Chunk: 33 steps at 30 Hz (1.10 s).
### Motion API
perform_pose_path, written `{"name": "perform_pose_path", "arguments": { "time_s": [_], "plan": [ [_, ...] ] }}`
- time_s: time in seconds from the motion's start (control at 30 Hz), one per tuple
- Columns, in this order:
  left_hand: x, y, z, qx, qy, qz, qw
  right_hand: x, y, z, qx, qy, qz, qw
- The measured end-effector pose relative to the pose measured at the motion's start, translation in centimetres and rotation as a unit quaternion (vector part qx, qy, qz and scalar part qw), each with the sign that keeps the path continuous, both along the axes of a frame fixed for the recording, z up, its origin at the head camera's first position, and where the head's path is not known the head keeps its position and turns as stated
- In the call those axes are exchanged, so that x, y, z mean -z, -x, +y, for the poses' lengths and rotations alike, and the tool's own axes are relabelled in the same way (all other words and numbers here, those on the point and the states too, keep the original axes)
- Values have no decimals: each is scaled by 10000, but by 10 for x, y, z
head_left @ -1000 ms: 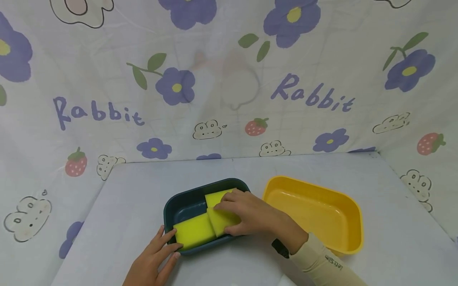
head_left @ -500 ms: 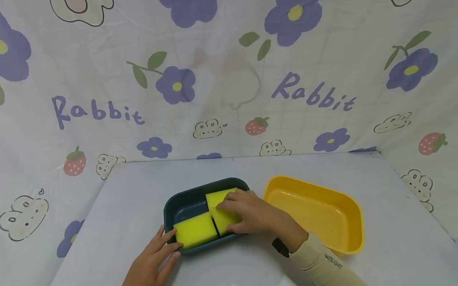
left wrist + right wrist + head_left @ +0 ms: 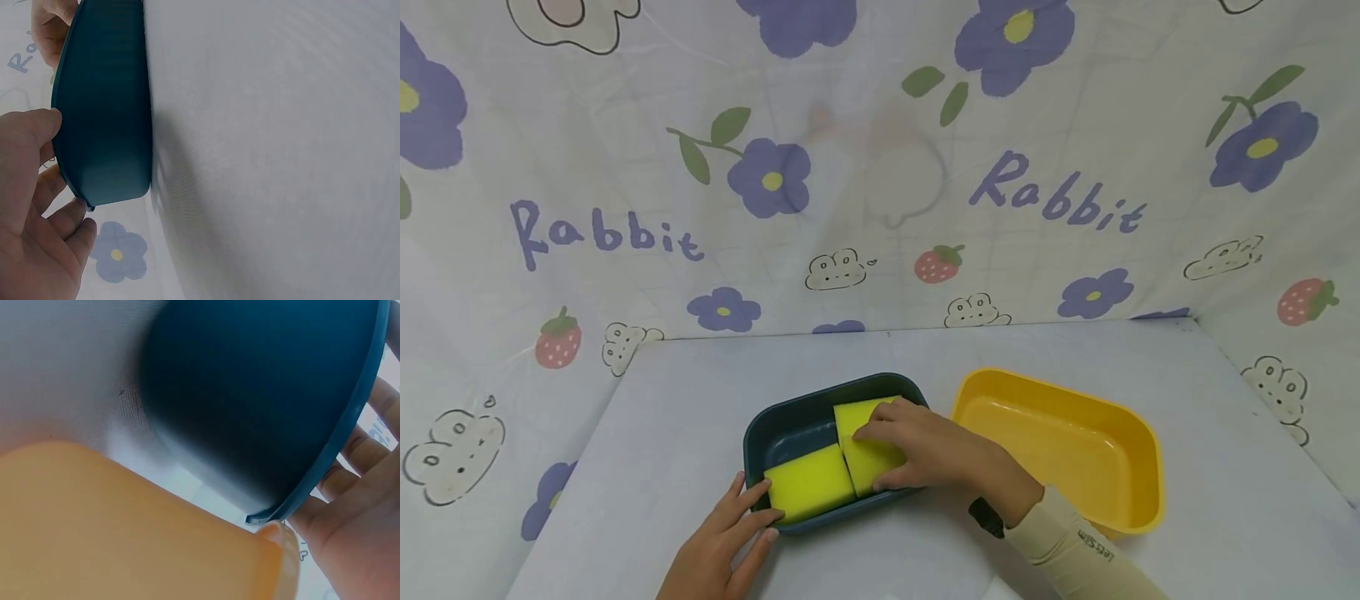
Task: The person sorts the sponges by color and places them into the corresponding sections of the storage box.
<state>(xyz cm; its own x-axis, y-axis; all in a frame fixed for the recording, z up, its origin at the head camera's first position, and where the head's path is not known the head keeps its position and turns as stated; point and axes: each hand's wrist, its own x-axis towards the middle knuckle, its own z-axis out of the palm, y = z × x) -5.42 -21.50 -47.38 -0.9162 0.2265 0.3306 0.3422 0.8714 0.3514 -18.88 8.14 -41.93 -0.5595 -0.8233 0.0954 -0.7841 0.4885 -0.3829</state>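
In the head view a dark teal basin sits on the table with yellow sponges inside. One sponge lies along the front left. A second yellow sponge lies crosswise against its right end, partly hidden by my right hand, which holds it from above with thumb and curled fingers. My left hand grips the basin's front left corner, thumb outside, fingertips over the rim by the first sponge. The left wrist view shows that thumb and those fingers at the teal rim. From the right wrist, the basin's outer wall hides the sponges.
A yellow basin, with nothing in it, stands just right of the teal one, under the right forearm. White cloth covers the table. Behind hangs a printed curtain with flowers and rabbits.
The right-hand sponge, earlier creased and overlapping the front left one, now lies flat beside it. A gap between them opened, then narrowed. My left hand has stayed in place.
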Motion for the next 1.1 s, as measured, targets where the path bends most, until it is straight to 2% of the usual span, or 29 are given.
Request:
{"name": "perform_pose_path", "arguments": {
  "time_s": [0.57,1.1],
  "plan": [
    [0,0,-1,135,-28,232,9996,1,-2,-1,-39,69,-80,9999],
    [-4,1,0,50,-47,-68,10000,1,-3,1,-106,150,-29,9998]
  ]
}}
